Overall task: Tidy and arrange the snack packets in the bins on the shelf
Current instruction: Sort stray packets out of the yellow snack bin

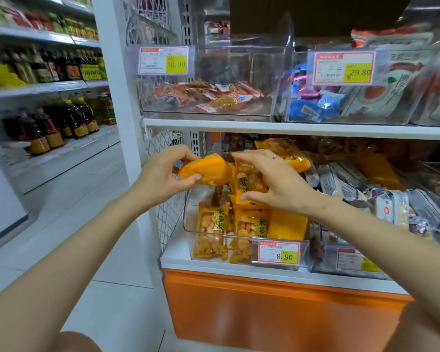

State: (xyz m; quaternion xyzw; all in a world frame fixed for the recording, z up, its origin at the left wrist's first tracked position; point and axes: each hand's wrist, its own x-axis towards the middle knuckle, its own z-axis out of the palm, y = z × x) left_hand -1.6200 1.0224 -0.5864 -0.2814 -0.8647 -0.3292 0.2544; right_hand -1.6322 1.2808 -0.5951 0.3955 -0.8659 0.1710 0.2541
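Left hand (168, 171) pinches a flat orange packet (206, 170) by its end, thumb under and fingers over it, above the clear bin (188, 226) at the left front corner of the lower shelf (175, 261). Right hand (274, 181), just beside, curls round an upright packet (248, 180). More packets (210, 229) stand in the bin below.

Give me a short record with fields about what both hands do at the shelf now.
Place: lower shelf in a shop
Left hand: grips an orange packet
Right hand: grips a printed packet
Below the hands: clear bin with standing packets
Price tag on bin: 8.90
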